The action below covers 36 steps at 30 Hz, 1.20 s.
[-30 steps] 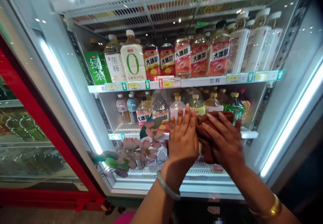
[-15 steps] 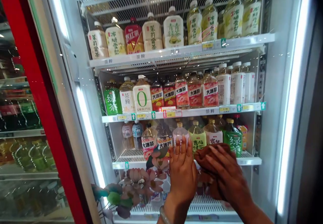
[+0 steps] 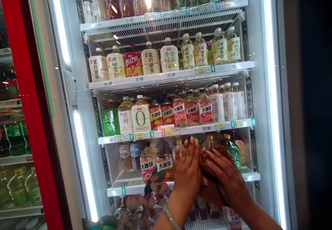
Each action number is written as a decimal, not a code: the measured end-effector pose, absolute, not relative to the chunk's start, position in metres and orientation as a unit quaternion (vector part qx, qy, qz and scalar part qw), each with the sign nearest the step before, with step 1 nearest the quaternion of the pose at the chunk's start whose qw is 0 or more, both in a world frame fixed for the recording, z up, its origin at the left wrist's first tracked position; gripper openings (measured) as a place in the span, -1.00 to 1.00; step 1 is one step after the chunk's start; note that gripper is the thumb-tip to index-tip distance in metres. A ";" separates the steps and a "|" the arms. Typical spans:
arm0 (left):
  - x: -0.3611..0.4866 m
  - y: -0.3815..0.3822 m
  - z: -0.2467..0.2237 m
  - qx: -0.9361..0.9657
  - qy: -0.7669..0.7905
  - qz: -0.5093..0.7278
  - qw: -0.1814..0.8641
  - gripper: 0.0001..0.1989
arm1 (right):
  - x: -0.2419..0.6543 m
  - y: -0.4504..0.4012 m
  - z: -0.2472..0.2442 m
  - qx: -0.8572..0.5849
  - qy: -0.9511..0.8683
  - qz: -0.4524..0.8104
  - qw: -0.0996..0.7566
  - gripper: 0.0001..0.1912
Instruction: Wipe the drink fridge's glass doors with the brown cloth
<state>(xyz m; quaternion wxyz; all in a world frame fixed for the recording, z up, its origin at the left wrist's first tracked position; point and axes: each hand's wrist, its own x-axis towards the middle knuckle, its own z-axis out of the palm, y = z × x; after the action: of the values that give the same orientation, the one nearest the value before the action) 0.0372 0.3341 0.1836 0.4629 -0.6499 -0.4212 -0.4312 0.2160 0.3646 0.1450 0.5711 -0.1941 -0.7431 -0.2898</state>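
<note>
— Setting?
— Glass-fronted drinks cooler (image 3: 259, 95), lit strips down both sides; red-framed cabinet (image 3: 28, 95) to its left.

— Shelf contents, third shelf down?
— Green-label bottle (image 3: 110, 121), white bottle marked with a green "0" (image 3: 140, 117), a row of red-label tea bottles (image 3: 186, 111), price tags (image 3: 168, 132) along the edge.

— Left hand?
— Left hand (image 3: 187, 169), flat, fingers straight and close together, palm against the glass before the fourth shelf; a pale bangle (image 3: 172, 217) on its wrist.

— Right hand?
— Right hand (image 3: 227, 181), fingers spread, pressing a brown cloth (image 3: 207, 154) to the glass just beside the left hand, touching it.

— Anything on the glass itself?
— Flower decal (image 3: 145, 205), pink petals and green leaves, low, left of the hands.
</note>
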 end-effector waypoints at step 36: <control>0.202 0.410 0.348 -0.744 -0.274 -0.364 0.489 -0.38 | 0.378 0.431 0.309 -0.321 -0.585 -0.313 0.676 -0.36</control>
<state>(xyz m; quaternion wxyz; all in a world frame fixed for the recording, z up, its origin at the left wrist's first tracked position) 0.2021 0.4100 0.3477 0.4887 -0.7441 -0.2741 -0.3637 0.3777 0.4314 0.3093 0.6758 -0.3212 -0.5847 -0.3134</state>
